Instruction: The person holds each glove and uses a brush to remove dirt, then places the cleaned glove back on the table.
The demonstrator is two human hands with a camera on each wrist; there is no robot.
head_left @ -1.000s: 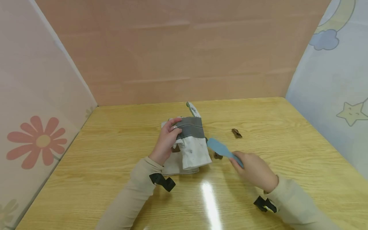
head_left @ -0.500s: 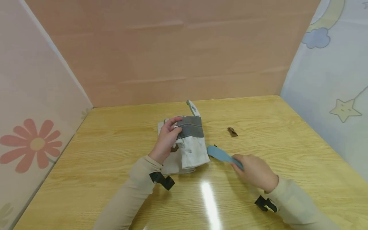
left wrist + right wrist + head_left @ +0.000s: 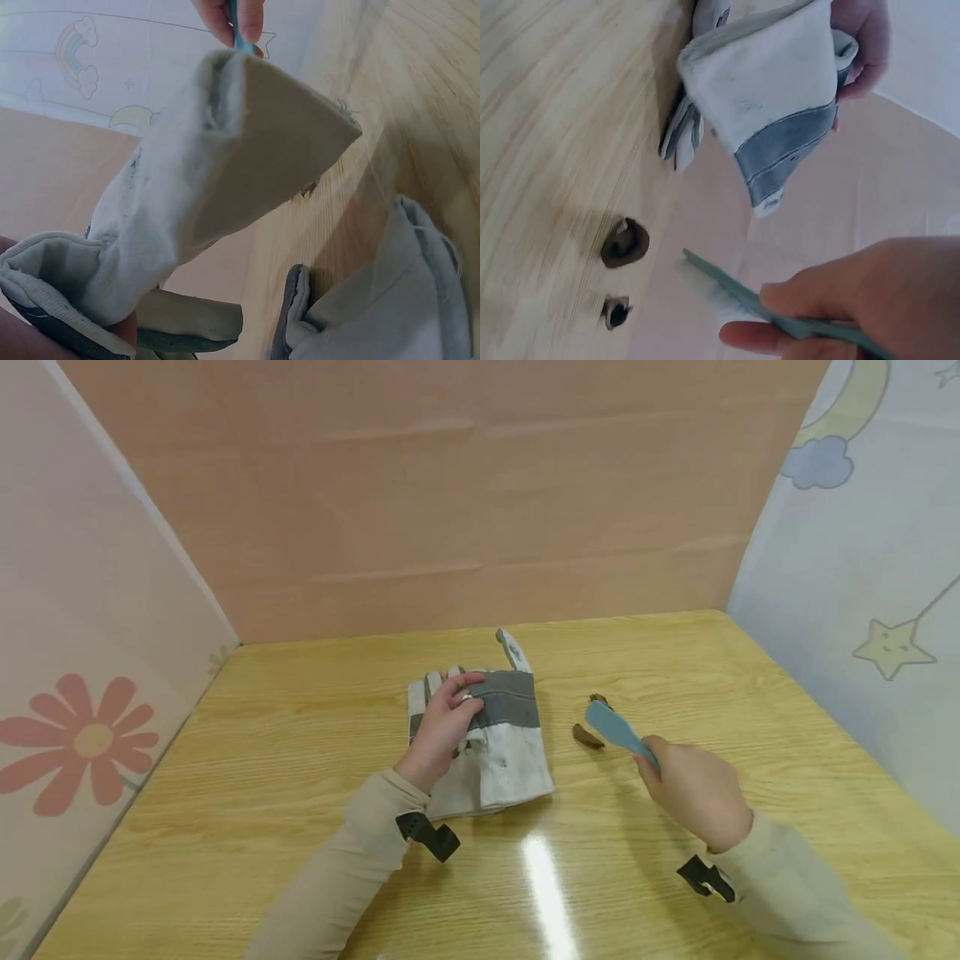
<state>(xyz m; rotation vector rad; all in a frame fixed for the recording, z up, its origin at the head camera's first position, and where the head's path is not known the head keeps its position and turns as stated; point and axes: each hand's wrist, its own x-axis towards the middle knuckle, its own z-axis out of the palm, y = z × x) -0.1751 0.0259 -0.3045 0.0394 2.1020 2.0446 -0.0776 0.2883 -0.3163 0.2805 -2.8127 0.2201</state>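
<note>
My left hand (image 3: pixel 438 731) grips a white work glove (image 3: pixel 513 764) with a grey band, holding it raised over the table with its cuff toward me. In the left wrist view the cuff's end (image 3: pixel 225 127) points away from the hand. Under it lies a second work glove (image 3: pixel 457 785), partly hidden by the hand and the raised glove. My right hand (image 3: pixel 697 789) holds a blue brush (image 3: pixel 611 727) by its handle, and its pale bristles (image 3: pixel 716 291) show in the right wrist view. Two brown, curled, dry-leaf-like scraps (image 3: pixel 587 737) (image 3: pixel 616 313) lie close by the brush head.
The wood-grain table (image 3: pixel 315 710) runs back to a plain peach backdrop (image 3: pixel 480 510). Patterned panels stand at the left (image 3: pixel 97 610) and right (image 3: pixel 862 568). A black strap (image 3: pixel 427 835) hangs from the left wrist, and another (image 3: pixel 705 878) from the right.
The brush has moved right and away from the raised glove's cuff. One brown scrap now lies farther from the glove, near the other. The left hand still grips the glove, shifted slightly.
</note>
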